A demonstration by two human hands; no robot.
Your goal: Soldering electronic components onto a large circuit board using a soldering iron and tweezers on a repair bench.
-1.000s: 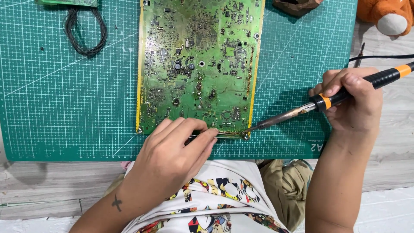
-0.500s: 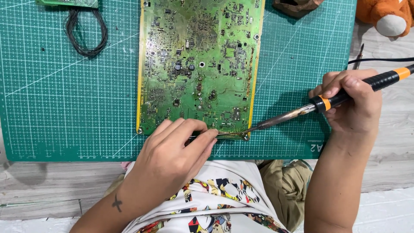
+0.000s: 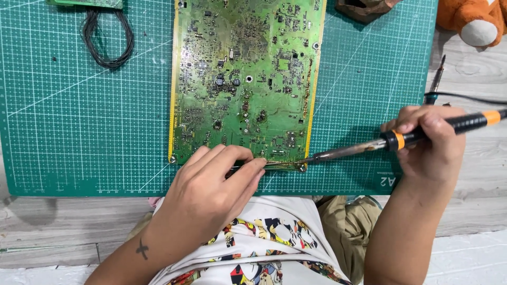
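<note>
A large green circuit board (image 3: 245, 79) lies on a green cutting mat (image 3: 79, 121). My right hand (image 3: 430, 148) grips a soldering iron (image 3: 369, 148) with a black and orange handle; its tip touches the board's near right corner. My left hand (image 3: 211, 195) rests at the board's near edge, pinching a thin metal strand (image 3: 277, 164), perhaps solder wire, that meets the iron's tip.
A coil of black wire (image 3: 105, 39) lies on the mat at the far left. An orange plush toy (image 3: 470, 21) sits at the far right. A thin tool (image 3: 437, 79) and a black cable lie on the wooden table beside the mat. A brown object (image 3: 364, 8) sits at the mat's far edge.
</note>
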